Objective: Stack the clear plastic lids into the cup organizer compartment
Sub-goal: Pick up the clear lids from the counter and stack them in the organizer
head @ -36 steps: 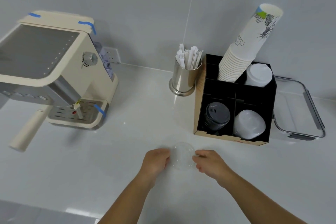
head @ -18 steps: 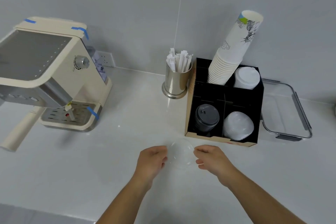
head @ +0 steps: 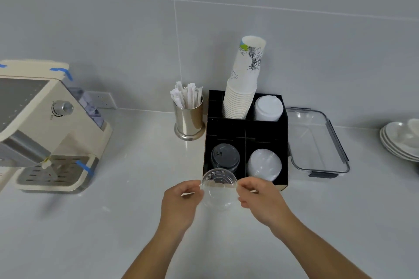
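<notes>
One coffee machine [head: 43, 129] fills the left edge of my counter [head: 113, 222]. One black organizer [head: 246, 130] stands toward the back, split into four compartments: a single leaning stack of paper cups [head: 243, 84] back left, white lids [head: 268, 108] back right, dark lids [head: 225, 157] front left, clear lids [head: 264, 166] front right; how many lids sit in each stack I can't count. Just right of it lies one clear container [head: 317, 142], and at the right edge a pile of about three plates [head: 401, 140]. One steel cup [head: 188, 120] of wrapped sticks stands beside the organizer's left wall. I hold one clear lid [head: 218, 189] before the organizer's front edge, over the front-left corner: my left hand [head: 181, 204] pinches its left rim, my right hand [head: 260, 199] its right rim.
</notes>
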`<state>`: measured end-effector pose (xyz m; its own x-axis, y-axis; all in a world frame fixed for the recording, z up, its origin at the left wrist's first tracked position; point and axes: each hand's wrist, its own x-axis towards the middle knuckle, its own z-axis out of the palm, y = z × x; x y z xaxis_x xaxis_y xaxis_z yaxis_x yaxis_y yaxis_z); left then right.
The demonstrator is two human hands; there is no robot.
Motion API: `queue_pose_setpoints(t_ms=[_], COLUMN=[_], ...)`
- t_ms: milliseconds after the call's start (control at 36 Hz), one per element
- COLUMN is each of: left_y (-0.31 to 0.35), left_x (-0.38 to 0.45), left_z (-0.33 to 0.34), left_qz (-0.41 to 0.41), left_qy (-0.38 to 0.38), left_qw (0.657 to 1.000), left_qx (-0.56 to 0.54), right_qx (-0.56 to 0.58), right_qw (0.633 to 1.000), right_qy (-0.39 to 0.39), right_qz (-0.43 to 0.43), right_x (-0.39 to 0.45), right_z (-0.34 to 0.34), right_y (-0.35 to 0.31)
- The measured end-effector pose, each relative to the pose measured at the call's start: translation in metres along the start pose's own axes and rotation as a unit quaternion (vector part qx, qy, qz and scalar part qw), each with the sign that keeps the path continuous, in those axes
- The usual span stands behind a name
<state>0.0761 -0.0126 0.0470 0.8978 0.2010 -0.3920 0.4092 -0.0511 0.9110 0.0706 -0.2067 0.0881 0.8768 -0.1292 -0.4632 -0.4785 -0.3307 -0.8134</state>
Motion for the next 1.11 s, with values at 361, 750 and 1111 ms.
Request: queue_pose_setpoints(t_ms=[361, 750, 1111], left_y=[0.025, 0.052, 0.065], left_x=[0.000, 0.024, 0.063], left_z=[0.060, 0.117, 0.161], left_qz=[0.094, 0.169, 0.210], left_qy=[-0.018, -0.058, -0.126], left_qw=[0.994, 0.967, 0.911], left_qx=[0.046, 0.184, 0.330], right_qx=[0.091, 0.228, 0.249], right_qw=[0.994, 0.969, 0.957], right_qy=[0.059, 0.094, 0.137], right_qz=[-0.002, 0.017, 0.056], right_x=[0.012, 0.044, 0.079], right_z=[-0.053, -0.094, -0.093], right_y=[0.016, 0.033, 0.058])
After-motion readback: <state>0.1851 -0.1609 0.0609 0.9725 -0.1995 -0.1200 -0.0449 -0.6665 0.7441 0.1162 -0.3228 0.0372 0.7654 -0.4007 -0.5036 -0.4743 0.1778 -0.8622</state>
